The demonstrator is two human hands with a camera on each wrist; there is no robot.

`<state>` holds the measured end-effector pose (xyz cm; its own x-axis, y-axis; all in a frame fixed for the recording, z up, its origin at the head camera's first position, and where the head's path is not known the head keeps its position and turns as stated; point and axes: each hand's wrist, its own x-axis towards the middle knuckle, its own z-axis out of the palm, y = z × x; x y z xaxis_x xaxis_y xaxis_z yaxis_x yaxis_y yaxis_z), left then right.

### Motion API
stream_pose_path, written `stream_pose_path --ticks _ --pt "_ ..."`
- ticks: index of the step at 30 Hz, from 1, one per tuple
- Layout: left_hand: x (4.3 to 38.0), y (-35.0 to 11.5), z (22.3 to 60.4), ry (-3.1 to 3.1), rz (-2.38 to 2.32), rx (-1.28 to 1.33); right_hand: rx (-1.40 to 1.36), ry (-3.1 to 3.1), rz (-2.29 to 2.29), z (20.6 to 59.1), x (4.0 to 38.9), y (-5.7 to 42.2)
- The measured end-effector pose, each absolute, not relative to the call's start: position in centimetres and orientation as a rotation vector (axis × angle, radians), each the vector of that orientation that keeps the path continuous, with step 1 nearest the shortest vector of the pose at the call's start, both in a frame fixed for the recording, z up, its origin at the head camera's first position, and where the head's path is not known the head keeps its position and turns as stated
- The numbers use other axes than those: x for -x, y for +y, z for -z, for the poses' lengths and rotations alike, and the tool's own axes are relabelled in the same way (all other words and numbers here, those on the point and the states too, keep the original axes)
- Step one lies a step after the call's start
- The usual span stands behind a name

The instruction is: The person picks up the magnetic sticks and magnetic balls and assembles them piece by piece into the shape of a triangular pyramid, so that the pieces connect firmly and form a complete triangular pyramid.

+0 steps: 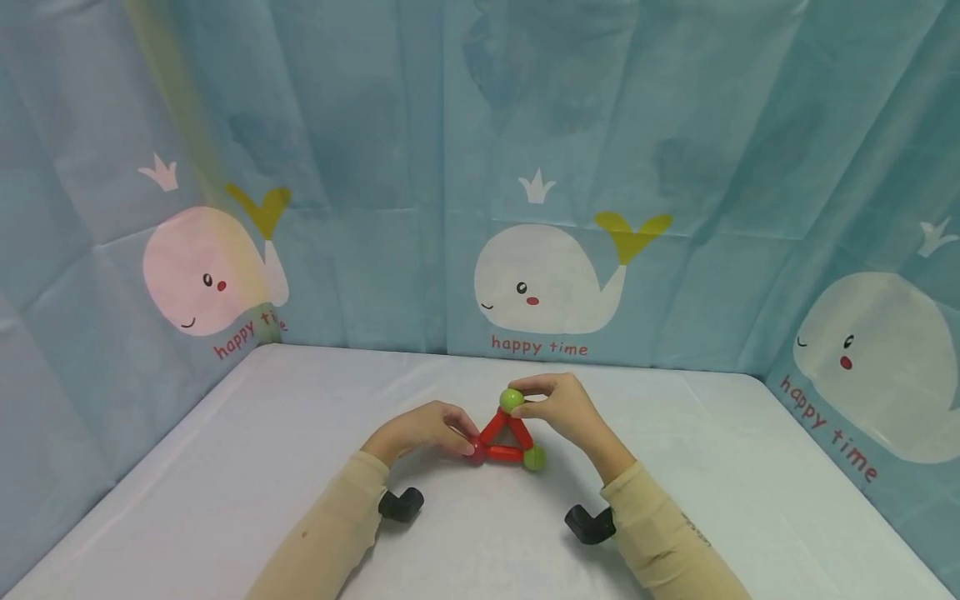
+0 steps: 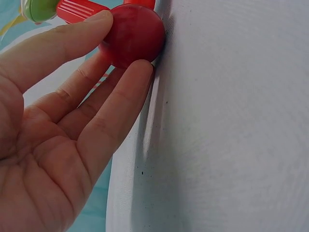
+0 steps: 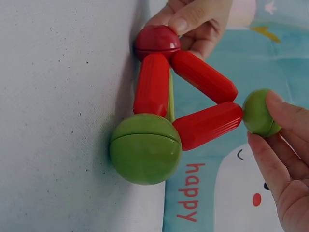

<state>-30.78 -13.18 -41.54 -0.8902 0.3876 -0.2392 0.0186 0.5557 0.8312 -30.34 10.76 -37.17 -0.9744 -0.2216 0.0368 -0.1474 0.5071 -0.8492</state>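
Note:
A triangle of three red rods (image 1: pixel 506 454) with balls at its corners stands on the white table, tilted up at the top. My left hand (image 1: pixel 420 429) pinches the red ball (image 2: pixel 135 36) at the lower left corner between thumb and fingers. With thumb and fingertips, my right hand (image 1: pixel 567 407) holds the upper green ball (image 3: pixel 259 112), where two rods meet. The other green ball (image 3: pixel 146 150) rests on the table at the lower right corner, touched by neither hand. Behind the lower rod, a thin yellow-green strip (image 3: pixel 171 96) shows, mostly hidden.
The white table (image 1: pixel 712 500) extends around both hands. Behind it hangs a blue curtain (image 1: pixel 375 275) printed with whales, reaching round both sides. A black wrist camera mount juts inward from each sleeve, the left one (image 1: pixel 401 505) and the right one (image 1: pixel 590 525), low over the table.

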Motion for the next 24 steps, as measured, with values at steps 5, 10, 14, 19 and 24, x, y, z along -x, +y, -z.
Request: stream_pose_path --ticks 5,10,14,19,24 --pt "30.68 -13.22 41.44 2.404 -1.266 -0.314 0.347 2.647 1.497 37.38 30.43 10.57" --pt "30.65 -13.24 41.38 2.405 -1.265 -0.310 0.352 2.643 1.497 37.55 30.45 10.42" --pt "30.63 -13.26 41.30 2.409 -1.263 -0.305 0.375 2.652 1.491 37.62 30.47 10.29" --pt "30.69 -13.27 41.32 2.411 -1.271 -0.315 0.390 2.663 1.469 37.64 30.52 10.32" --pt "30.81 -13.24 41.45 2.407 -1.269 -0.329 0.451 2.655 1.426 37.57 30.55 10.91"
